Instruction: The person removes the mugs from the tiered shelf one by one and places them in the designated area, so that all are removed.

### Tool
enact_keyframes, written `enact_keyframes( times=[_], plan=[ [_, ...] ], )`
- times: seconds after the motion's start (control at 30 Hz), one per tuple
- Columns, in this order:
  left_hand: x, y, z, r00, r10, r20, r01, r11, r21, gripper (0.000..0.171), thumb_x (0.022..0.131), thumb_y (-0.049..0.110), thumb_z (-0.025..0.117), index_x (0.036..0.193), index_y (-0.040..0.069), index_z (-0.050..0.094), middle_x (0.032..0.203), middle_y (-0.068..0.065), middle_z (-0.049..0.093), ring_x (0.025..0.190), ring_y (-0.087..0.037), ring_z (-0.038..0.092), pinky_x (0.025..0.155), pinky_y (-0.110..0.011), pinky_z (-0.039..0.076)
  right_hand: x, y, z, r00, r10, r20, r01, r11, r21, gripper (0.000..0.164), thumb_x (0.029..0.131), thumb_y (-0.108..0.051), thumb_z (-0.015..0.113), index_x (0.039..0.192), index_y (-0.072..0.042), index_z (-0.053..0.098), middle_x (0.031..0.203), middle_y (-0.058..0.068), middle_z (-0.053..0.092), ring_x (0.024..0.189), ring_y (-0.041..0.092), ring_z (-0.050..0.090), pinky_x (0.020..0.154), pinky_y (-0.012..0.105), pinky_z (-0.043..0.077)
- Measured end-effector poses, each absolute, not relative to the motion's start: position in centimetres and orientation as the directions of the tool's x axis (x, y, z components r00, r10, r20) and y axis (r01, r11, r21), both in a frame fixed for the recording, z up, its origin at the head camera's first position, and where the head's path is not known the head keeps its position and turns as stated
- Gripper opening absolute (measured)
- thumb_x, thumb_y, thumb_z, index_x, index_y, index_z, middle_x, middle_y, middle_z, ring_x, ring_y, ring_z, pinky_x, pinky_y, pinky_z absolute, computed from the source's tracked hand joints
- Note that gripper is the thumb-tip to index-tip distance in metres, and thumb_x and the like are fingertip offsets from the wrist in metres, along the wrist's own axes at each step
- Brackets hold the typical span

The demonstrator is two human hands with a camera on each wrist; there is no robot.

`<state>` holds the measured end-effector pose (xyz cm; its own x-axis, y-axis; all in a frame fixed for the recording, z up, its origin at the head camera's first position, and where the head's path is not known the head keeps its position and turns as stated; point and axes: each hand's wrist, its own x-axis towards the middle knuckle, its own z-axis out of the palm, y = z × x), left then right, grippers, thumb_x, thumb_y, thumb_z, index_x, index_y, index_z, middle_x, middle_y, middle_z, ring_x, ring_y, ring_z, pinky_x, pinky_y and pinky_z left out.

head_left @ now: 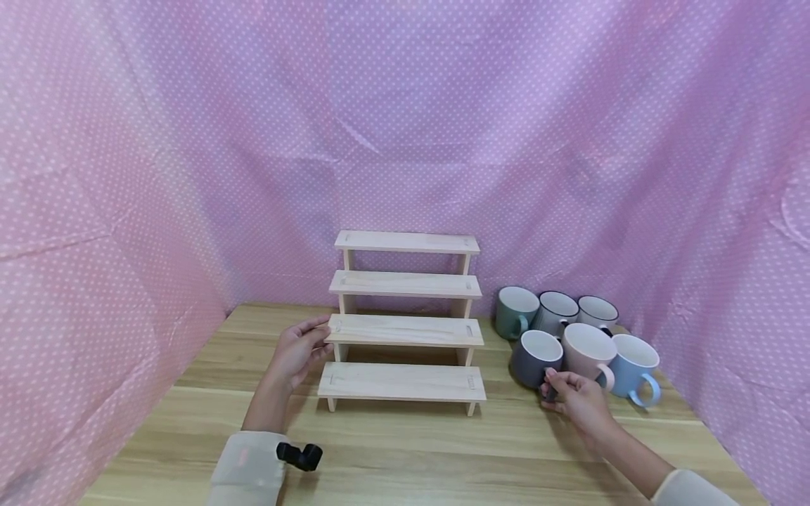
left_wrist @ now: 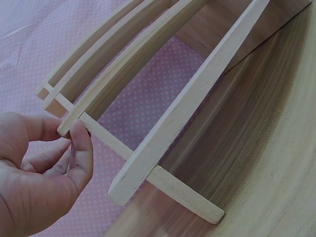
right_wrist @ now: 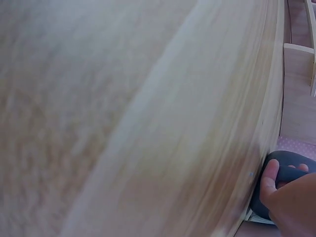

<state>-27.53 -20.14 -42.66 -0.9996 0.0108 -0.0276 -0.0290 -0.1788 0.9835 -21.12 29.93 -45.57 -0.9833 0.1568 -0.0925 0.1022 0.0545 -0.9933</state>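
A pale wooden stepped rack [head_left: 405, 383] with several shelves stands mid-table. At its left side, my left hand [head_left: 299, 355] pinches the end of the second shelf from the bottom; the left wrist view shows thumb and fingers on that shelf end [left_wrist: 74, 123]. On the right, my right hand [head_left: 579, 404] grips the handle of a dark grey mug [head_left: 531, 362], which sits upright at the front left of a group of mugs. In the right wrist view the fingers curl round the grey mug's [right_wrist: 284, 159] handle.
Behind the grey mug are a green mug [head_left: 514, 318] and two white mugs with dark rims [head_left: 549, 318]. A pink mug [head_left: 579, 358] and a light blue mug [head_left: 626, 376] stand to its right. A pink dotted cloth [head_left: 405, 140] hangs behind the wooden table [head_left: 405, 457].
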Motion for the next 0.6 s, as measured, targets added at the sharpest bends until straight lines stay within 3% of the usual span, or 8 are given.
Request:
enact_keyframes(
  times=[0.13,0.23,0.43,0.53,0.6],
  plan=[
    [-27.6,-20.0,-42.7,-0.999,0.012,-0.031,-0.032,-0.180,0.983,0.045,0.105,0.005,0.055,0.148,-0.003,0.046,0.113,-0.007,0.053,0.088,-0.011,0.061,0.084,-0.021,0.059,-21.0,30.0,-45.2,-0.983,0.159,-0.090,0.111,0.122,-0.986,0.030,0.108,-0.021,0.055,0.108,0.007,0.066,0.089,0.004,0.067,0.080,0.011,0.067,0.075,0.031,0.063],
    [-27.6,-19.9,-42.7,-0.999,0.016,-0.030,-0.033,-0.179,0.983,0.045,0.105,0.005,0.055,0.148,-0.003,0.046,0.114,-0.008,0.054,0.088,-0.011,0.061,0.083,-0.021,0.059,-20.8,30.1,-44.5,-0.980,0.189,-0.056,0.108,0.276,-0.955,0.040,0.108,-0.026,0.055,0.109,0.012,0.066,0.086,0.002,0.067,0.075,0.010,0.064,0.068,0.027,0.060],
    [-27.8,-19.7,-42.5,-0.999,-0.012,-0.030,-0.027,-0.173,0.985,0.042,0.107,0.009,0.053,0.145,-0.006,0.048,0.115,-0.008,0.057,0.087,-0.011,0.062,0.080,-0.021,0.059,-20.1,30.3,-42.4,-0.975,0.212,0.068,0.100,0.690,-0.717,0.055,0.108,-0.042,0.048,0.099,0.007,0.071,0.076,0.004,0.062,0.072,0.018,0.054,0.060,0.028,0.045],
    [-27.9,-19.4,-42.5,-0.995,-0.103,-0.005,0.007,-0.114,0.993,0.038,0.108,0.015,0.053,0.138,-0.009,0.053,0.113,-0.011,0.059,0.083,-0.012,0.063,0.079,-0.023,0.061,-19.9,30.0,-41.3,-0.974,0.178,0.138,0.053,0.777,-0.627,0.053,0.107,-0.044,0.050,0.096,0.003,0.073,0.078,0.005,0.065,0.072,0.019,0.054,0.060,0.030,0.044],
    [-27.7,-19.2,-42.3,-0.980,-0.191,0.055,0.057,-0.005,0.998,0.037,0.107,0.020,0.054,0.131,-0.008,0.058,0.112,-0.014,0.062,0.082,-0.013,0.063,0.078,-0.024,0.061,-20.0,29.6,-40.6,-0.970,0.152,0.191,0.010,0.806,-0.592,0.048,0.105,-0.042,0.055,0.095,0.001,0.073,0.079,0.005,0.068,0.071,0.018,0.056,0.059,0.030,0.045]
  ],
)
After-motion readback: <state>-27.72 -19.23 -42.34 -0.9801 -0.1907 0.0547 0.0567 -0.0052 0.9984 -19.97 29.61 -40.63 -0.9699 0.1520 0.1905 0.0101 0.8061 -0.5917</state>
